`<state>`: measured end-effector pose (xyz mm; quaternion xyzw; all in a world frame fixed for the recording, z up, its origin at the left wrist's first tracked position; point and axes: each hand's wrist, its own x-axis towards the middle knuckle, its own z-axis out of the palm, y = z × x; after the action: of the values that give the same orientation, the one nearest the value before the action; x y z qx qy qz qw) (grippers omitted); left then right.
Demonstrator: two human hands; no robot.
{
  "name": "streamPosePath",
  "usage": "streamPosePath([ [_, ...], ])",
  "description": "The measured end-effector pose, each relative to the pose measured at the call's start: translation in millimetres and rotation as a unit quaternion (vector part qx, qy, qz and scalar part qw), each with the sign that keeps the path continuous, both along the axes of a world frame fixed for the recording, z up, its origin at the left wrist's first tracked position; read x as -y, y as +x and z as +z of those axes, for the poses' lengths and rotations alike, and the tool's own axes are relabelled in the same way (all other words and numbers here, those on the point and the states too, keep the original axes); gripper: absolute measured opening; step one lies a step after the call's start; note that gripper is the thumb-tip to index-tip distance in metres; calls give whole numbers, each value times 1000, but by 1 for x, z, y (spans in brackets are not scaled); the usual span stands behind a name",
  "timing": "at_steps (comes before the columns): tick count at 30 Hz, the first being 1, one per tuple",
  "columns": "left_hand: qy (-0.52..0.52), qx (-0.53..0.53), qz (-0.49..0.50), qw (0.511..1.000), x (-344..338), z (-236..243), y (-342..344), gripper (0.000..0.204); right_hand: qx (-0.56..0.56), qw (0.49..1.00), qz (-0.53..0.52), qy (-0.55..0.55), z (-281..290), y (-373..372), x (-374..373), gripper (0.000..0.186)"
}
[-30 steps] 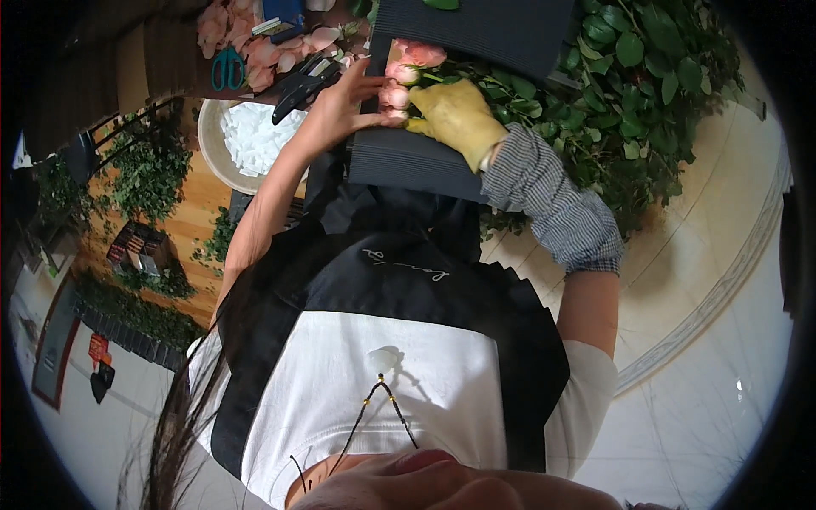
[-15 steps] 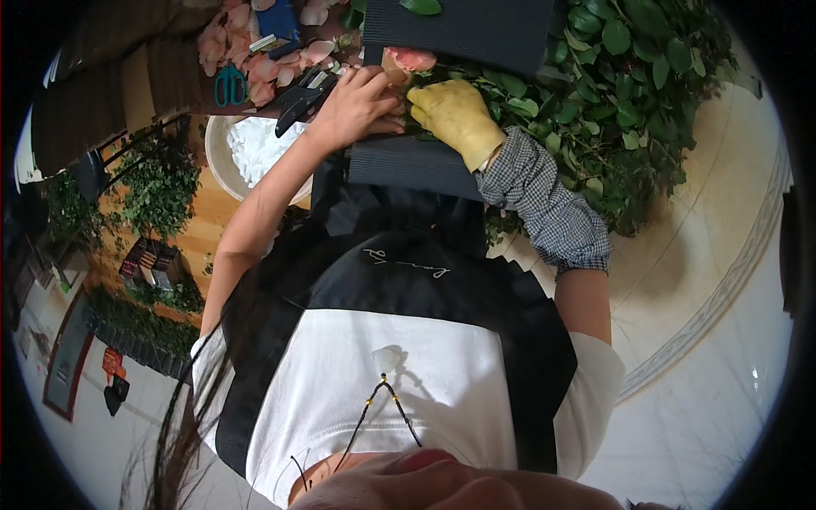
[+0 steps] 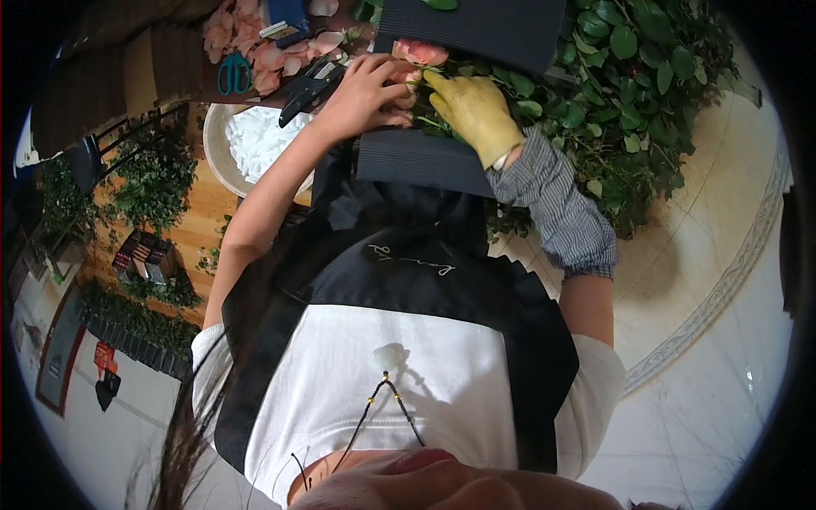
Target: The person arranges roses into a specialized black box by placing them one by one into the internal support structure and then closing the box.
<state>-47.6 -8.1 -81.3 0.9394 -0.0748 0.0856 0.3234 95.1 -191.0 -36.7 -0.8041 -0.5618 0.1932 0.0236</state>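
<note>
My bare left hand (image 3: 371,95) curls its fingers over the flower-head end of a bunch of roses. Partly covered by those fingers, a pink rose (image 3: 422,53) shows just beyond them. My right hand (image 3: 474,117), in a yellow glove, closes around the green rose stems (image 3: 430,124) close to the left fingertips; its fingertips are partly hidden among the leaves. The bunch lies between two dark ridged pads, the near pad (image 3: 423,158) by my apron and the far pad (image 3: 476,31) beyond my hands.
A heap of leafy stems (image 3: 625,110) spreads to the right. At left, a round tub (image 3: 214,149) holds white pieces. Teal-handled scissors (image 3: 234,75), a black tool (image 3: 299,95), a blue box (image 3: 286,19) and loose pink petals (image 3: 246,38) lie on the table's far left.
Both hands have shifted slightly right in the picture, along with the pads and table things. The gloved thumb and forefinger show slightly more apart.
</note>
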Motion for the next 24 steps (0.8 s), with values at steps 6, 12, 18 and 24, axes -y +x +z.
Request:
streamPosePath([
  [6,-34,-34,2,999,-2,-4,0,44,121,988,-95,-18,6,-7,-8,37],
  [12,-109,-32,22,993,0,-4,-2,36,60,995,-65,48,-29,13,-6,33],
  [18,-161,-16,297,941,12,-15,12,42,-59,994,-78,53,-15,18,-3,39],
  [24,-143,-35,350,925,30,-55,32,48,42,997,-57,-2,-7,10,-8,40],
])
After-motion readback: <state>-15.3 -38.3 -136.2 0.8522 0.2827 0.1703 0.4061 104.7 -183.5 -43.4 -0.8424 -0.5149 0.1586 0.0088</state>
